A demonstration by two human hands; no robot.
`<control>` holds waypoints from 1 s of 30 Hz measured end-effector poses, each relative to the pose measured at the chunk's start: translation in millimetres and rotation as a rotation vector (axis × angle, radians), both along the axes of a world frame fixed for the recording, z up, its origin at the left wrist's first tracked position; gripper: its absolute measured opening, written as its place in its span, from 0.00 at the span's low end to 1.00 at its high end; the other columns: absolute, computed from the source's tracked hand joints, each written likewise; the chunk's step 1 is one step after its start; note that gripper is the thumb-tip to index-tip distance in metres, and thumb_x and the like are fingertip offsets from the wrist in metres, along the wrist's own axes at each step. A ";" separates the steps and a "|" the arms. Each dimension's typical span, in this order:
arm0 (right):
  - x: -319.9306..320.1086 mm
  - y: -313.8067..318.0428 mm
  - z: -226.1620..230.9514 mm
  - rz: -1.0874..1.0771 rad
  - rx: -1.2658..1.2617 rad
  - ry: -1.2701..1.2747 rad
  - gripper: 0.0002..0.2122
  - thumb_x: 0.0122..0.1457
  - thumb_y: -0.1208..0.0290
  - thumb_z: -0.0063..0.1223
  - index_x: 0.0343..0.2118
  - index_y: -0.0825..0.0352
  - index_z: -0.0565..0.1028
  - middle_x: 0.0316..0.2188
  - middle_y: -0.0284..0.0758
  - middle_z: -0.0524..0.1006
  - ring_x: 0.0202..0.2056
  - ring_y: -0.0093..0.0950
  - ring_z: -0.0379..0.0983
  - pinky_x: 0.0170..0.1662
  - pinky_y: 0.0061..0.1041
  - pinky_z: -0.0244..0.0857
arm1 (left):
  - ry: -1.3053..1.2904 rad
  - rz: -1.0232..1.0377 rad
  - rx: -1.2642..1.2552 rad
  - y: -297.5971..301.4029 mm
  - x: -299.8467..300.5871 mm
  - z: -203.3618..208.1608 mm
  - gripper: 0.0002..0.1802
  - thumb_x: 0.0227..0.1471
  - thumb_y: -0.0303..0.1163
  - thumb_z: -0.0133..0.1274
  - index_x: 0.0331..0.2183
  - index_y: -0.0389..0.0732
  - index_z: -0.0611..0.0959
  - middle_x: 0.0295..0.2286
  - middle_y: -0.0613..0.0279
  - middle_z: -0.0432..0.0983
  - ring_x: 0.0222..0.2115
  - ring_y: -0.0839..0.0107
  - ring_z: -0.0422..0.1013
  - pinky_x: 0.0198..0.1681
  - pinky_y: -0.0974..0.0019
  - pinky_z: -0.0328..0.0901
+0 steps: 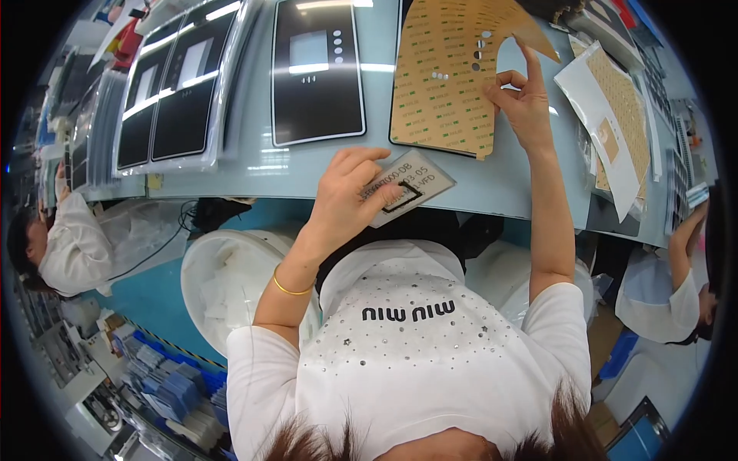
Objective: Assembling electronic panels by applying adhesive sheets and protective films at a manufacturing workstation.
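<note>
My left hand (347, 198) grips a small clear-grey rectangular plate (437, 183) with printing and a black rectangular outline, the thumb lying across its face. It is held just over the table's near edge. My right hand (524, 107) pinches the right edge of a tan printed adhesive backing sheet (438, 96) between thumb and fingers, the index finger stretched up along it. The sheet's upper right part curls up off the table, and several small holes run through it. A dark edge shows beneath the sheet's left side. Left of it lies a flat black panel (319, 104) with a grey window and round holes.
Black panels in clear wrapping (181, 127) are stacked at the left on the grey-blue table (254, 154). White and tan sheets (603, 127) lie at the right. White bins (223, 269) stand below the table edge. Other people sit at both sides.
</note>
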State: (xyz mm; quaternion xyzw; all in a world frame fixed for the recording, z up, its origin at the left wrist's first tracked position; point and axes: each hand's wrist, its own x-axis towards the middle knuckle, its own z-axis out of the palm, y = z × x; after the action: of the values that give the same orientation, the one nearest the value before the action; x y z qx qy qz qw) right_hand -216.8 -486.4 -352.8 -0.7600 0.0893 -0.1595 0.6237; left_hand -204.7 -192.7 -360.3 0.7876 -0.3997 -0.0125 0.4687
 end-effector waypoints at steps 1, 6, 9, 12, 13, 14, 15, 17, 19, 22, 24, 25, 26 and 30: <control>-1.5 -1.0 -0.7 -0.002 0.003 -0.006 0.36 0.52 0.82 0.54 0.62 0.55 0.50 0.26 0.32 0.72 0.24 0.17 0.71 0.22 0.16 0.65 | 0.015 -0.010 0.000 0.6 0.5 -2.9 0.15 0.37 0.31 0.64 0.21 0.34 0.74 0.38 0.53 0.75 0.39 0.55 0.68 0.39 0.61 0.66; 0.4 1.5 -0.1 -0.022 -0.005 -0.004 0.36 0.51 0.84 0.53 0.62 0.56 0.51 0.27 0.33 0.73 0.24 0.17 0.72 0.24 0.15 0.65 | -0.085 -0.030 0.001 -0.3 -0.7 -6.5 0.15 0.36 0.31 0.64 0.21 0.35 0.74 0.39 0.55 0.75 0.40 0.56 0.68 0.40 0.61 0.66; 0.9 -0.3 -4.8 -0.040 -0.007 -0.008 0.36 0.51 0.84 0.53 0.62 0.57 0.51 0.27 0.34 0.74 0.24 0.16 0.72 0.25 0.15 0.65 | -0.124 -0.043 0.008 -1.3 -1.7 -7.7 0.14 0.35 0.31 0.64 0.21 0.36 0.75 0.39 0.56 0.75 0.40 0.57 0.69 0.40 0.61 0.67; -0.2 1.4 -1.0 -0.021 -0.015 0.005 0.35 0.51 0.84 0.53 0.61 0.59 0.52 0.27 0.33 0.74 0.24 0.16 0.72 0.25 0.15 0.65 | -0.119 -0.038 0.008 -1.1 -1.2 -8.1 0.14 0.35 0.31 0.64 0.22 0.36 0.75 0.39 0.57 0.75 0.40 0.57 0.69 0.40 0.62 0.67; 0.0 1.9 -1.7 -0.019 -0.014 0.011 0.35 0.51 0.84 0.53 0.61 0.59 0.52 0.27 0.33 0.74 0.24 0.16 0.72 0.25 0.15 0.65 | -0.114 -0.040 0.010 -0.9 -1.2 -8.4 0.14 0.35 0.31 0.64 0.22 0.36 0.76 0.39 0.57 0.75 0.40 0.57 0.69 0.40 0.62 0.67; 0.5 2.2 -2.3 -0.025 -0.014 0.004 0.35 0.51 0.84 0.54 0.61 0.59 0.52 0.27 0.33 0.74 0.24 0.16 0.72 0.25 0.15 0.65 | -0.110 -0.041 0.010 -1.0 -0.9 -8.0 0.14 0.35 0.31 0.64 0.22 0.36 0.76 0.39 0.57 0.75 0.40 0.57 0.69 0.40 0.62 0.67; 0.7 2.5 -2.7 -0.030 -0.015 -0.004 0.35 0.51 0.84 0.54 0.61 0.59 0.52 0.27 0.33 0.74 0.23 0.16 0.72 0.25 0.15 0.65 | -0.113 -0.037 0.010 -1.3 -0.7 -7.4 0.14 0.35 0.31 0.64 0.21 0.36 0.76 0.39 0.57 0.75 0.40 0.58 0.69 0.40 0.62 0.67; 0.6 3.5 -1.4 -0.024 -0.017 0.001 0.35 0.51 0.83 0.54 0.61 0.60 0.52 0.27 0.33 0.74 0.23 0.16 0.72 0.25 0.14 0.65 | -0.114 -0.034 0.012 -1.7 -0.7 -7.5 0.14 0.35 0.31 0.64 0.21 0.36 0.76 0.39 0.57 0.75 0.40 0.58 0.69 0.40 0.62 0.67; 0.8 2.7 -2.4 -0.018 -0.018 0.005 0.35 0.51 0.83 0.55 0.61 0.60 0.52 0.27 0.33 0.74 0.23 0.16 0.72 0.25 0.14 0.65 | -0.108 -0.032 0.019 -1.7 -0.8 -8.0 0.14 0.35 0.31 0.64 0.21 0.36 0.76 0.39 0.57 0.75 0.40 0.58 0.68 0.40 0.62 0.67; 0.5 0.3 -3.6 -0.031 -0.074 0.014 0.35 0.51 0.83 0.55 0.61 0.60 0.52 0.27 0.34 0.74 0.23 0.16 0.72 0.25 0.14 0.65 | -0.115 -0.028 0.023 -2.3 -0.7 -6.4 0.13 0.35 0.31 0.64 0.21 0.36 0.76 0.39 0.58 0.75 0.40 0.58 0.68 0.39 0.62 0.67; 1.5 1.6 -2.2 -0.029 -0.088 0.020 0.35 0.51 0.83 0.55 0.61 0.60 0.52 0.27 0.33 0.74 0.23 0.16 0.72 0.25 0.15 0.66 | -0.113 -0.034 0.028 -2.2 -0.7 -8.0 0.13 0.35 0.31 0.64 0.21 0.36 0.75 0.40 0.57 0.75 0.41 0.58 0.68 0.40 0.62 0.67; 1.3 1.5 -3.1 -0.030 -0.087 0.021 0.35 0.51 0.83 0.55 0.61 0.60 0.52 0.27 0.33 0.74 0.23 0.16 0.72 0.25 0.15 0.66 | -0.113 -0.037 0.032 -2.2 -0.6 -8.6 0.14 0.35 0.31 0.64 0.21 0.36 0.75 0.41 0.56 0.74 0.41 0.57 0.68 0.40 0.62 0.67; 1.3 1.1 -4.3 -0.041 -0.069 0.018 0.35 0.51 0.83 0.55 0.61 0.60 0.52 0.27 0.33 0.74 0.23 0.16 0.72 0.25 0.15 0.66 | -0.112 -0.038 0.033 -2.9 -0.4 -8.2 0.14 0.35 0.31 0.64 0.21 0.36 0.75 0.41 0.56 0.74 0.41 0.57 0.68 0.40 0.62 0.67; 1.3 2.5 -3.8 -0.057 -0.070 0.022 0.35 0.51 0.84 0.55 0.61 0.60 0.53 0.27 0.33 0.74 0.24 0.16 0.73 0.25 0.15 0.67 | -0.169 -0.052 0.095 -6.4 -1.5 -5.6 0.16 0.36 0.32 0.64 0.21 0.37 0.72 0.46 0.51 0.71 0.42 0.56 0.67 0.43 0.60 0.64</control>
State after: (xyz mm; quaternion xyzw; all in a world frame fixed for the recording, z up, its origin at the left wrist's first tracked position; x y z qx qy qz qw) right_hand -215.5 -483.9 -356.7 -0.7803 0.1119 -0.1720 0.5907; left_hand -206.1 -199.2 -365.9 0.7965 -0.4573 0.0228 0.3949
